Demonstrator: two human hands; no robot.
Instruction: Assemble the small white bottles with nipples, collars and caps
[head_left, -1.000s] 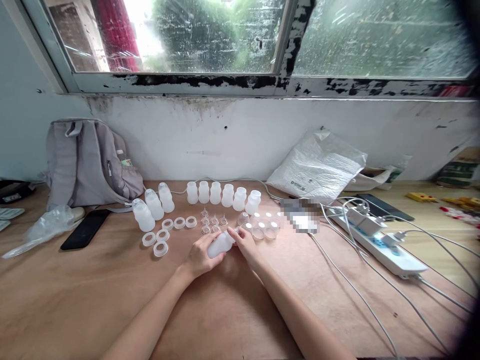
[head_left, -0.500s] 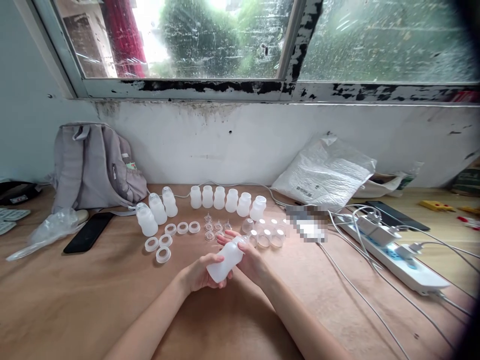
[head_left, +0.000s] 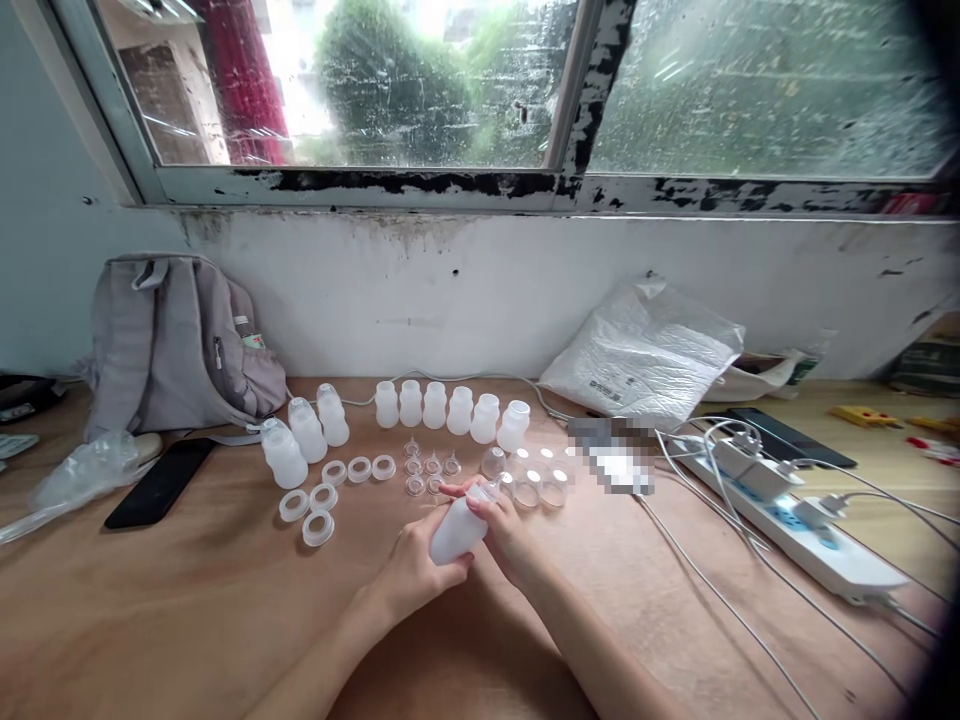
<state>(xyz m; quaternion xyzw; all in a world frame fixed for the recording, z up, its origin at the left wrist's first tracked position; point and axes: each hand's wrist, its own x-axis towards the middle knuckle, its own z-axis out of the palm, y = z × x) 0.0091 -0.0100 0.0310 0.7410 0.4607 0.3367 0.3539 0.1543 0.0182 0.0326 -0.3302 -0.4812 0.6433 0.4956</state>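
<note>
My left hand (head_left: 409, 570) is wrapped round the lower body of a small white plastic bottle (head_left: 457, 530), held tilted just above the wooden table (head_left: 187, 620). My right hand (head_left: 504, 530) grips the same bottle near its neck, fingers closed around the top. Just beyond the hands lie small clear nipples (head_left: 429, 468), clear dome caps (head_left: 529, 480) and white screw rings (head_left: 330, 495). A row of several empty white bottles (head_left: 450, 410) stands behind them, and three capped bottles (head_left: 304, 435) stand to the left.
A grey backpack (head_left: 172, 340) leans on the wall at left, with a black phone (head_left: 157, 482) and a clear bag (head_left: 82, 470) before it. At right lie a white plastic bag (head_left: 645, 350), a power strip (head_left: 787, 515) with cables, and a second phone (head_left: 787, 436).
Both hands have lifted the bottle off the table and drawn it slightly toward me, tilting it more upright. My right hand's fingers have closed tighter around the neck.
</note>
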